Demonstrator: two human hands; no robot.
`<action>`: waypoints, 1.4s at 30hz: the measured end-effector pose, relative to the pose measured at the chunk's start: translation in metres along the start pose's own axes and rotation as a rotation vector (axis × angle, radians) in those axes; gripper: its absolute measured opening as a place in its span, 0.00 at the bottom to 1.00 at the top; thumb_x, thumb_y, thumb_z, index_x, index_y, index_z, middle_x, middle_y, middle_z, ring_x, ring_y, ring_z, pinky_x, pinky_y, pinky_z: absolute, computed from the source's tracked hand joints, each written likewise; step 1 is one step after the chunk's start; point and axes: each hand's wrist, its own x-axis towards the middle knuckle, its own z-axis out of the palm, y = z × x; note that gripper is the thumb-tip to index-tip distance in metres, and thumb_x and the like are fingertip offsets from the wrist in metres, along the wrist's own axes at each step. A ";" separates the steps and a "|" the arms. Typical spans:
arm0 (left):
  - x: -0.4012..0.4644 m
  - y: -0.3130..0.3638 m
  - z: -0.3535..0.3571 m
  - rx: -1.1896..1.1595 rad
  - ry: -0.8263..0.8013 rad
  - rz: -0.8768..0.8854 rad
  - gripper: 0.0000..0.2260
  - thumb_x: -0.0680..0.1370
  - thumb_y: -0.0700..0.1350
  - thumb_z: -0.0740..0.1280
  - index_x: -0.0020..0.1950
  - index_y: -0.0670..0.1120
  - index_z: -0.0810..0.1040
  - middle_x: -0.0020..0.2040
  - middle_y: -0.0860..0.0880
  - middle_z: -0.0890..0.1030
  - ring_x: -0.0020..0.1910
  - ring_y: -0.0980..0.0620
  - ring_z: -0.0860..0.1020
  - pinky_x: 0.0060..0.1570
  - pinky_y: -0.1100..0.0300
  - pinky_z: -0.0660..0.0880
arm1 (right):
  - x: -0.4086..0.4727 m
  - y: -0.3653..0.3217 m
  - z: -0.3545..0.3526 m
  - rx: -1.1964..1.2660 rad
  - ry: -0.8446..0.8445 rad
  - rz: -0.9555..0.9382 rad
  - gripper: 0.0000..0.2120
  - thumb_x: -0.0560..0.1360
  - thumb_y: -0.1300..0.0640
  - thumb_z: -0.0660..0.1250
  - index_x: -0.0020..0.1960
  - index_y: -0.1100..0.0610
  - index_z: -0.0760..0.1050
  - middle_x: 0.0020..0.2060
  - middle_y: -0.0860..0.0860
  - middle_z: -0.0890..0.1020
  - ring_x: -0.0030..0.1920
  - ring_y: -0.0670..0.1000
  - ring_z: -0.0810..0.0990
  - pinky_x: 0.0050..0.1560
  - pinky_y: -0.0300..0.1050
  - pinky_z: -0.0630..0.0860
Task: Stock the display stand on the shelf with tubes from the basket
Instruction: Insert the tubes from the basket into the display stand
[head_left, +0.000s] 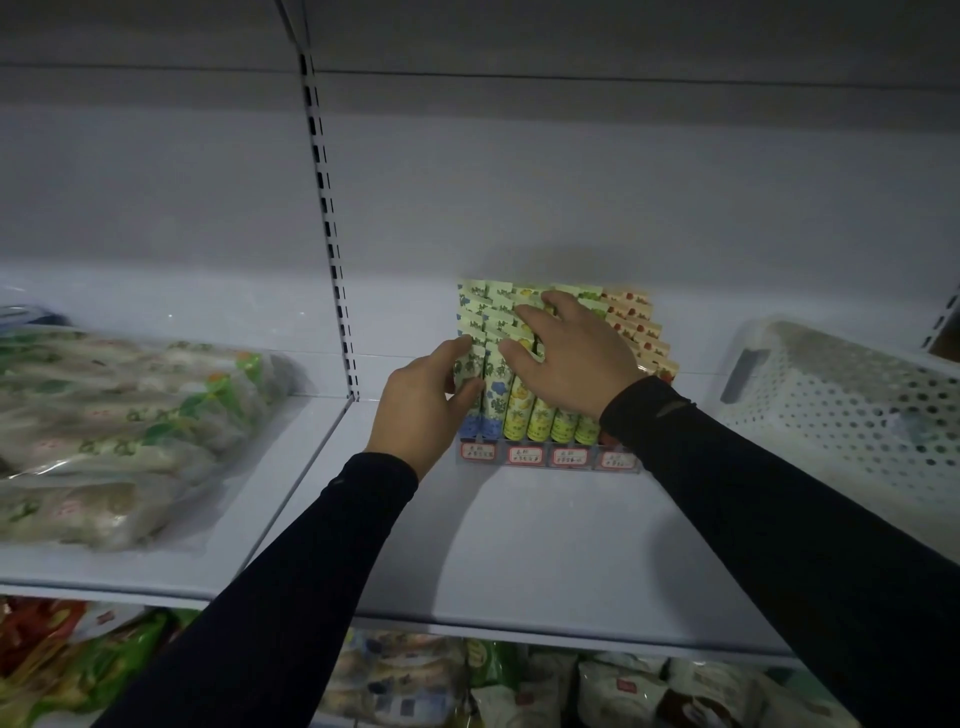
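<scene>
Display stand on white metal shelf, far centre, packed with upright glossy tubes in stepped rows: blue left, yellow-green middle, red-printed right. Left hand cupped against stand's left side, thumb and fingers touching blue tubes. Right hand spread flat, fingers splayed over tube tops. White perforated plastic basket right. Crinkly clear-wrapped packets left.

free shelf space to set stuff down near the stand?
Bare shelf in front of the stand, between the two sleeves; a narrower strip left of it up to the bags. Crowded: stand full, both hands on the tubes; basket close on the right.
</scene>
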 end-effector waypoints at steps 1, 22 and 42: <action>0.000 -0.001 0.000 0.000 -0.010 0.002 0.20 0.78 0.45 0.70 0.70 0.47 0.74 0.50 0.44 0.83 0.48 0.48 0.81 0.45 0.68 0.67 | 0.000 0.000 0.000 0.001 -0.001 0.001 0.28 0.80 0.37 0.51 0.76 0.49 0.60 0.77 0.54 0.57 0.76 0.56 0.57 0.73 0.53 0.57; -0.003 0.000 -0.009 -0.106 -0.125 -0.086 0.29 0.78 0.47 0.70 0.76 0.52 0.62 0.61 0.47 0.80 0.47 0.57 0.76 0.41 0.76 0.69 | -0.002 -0.001 -0.008 0.061 -0.027 -0.003 0.32 0.79 0.34 0.50 0.76 0.51 0.61 0.77 0.55 0.57 0.77 0.55 0.54 0.76 0.54 0.54; 0.029 0.036 -0.029 0.176 -0.197 0.077 0.26 0.81 0.56 0.61 0.77 0.47 0.64 0.73 0.46 0.69 0.73 0.48 0.62 0.68 0.57 0.61 | -0.023 0.055 -0.035 0.231 0.272 0.010 0.11 0.79 0.54 0.62 0.56 0.55 0.81 0.50 0.54 0.81 0.51 0.50 0.76 0.49 0.38 0.66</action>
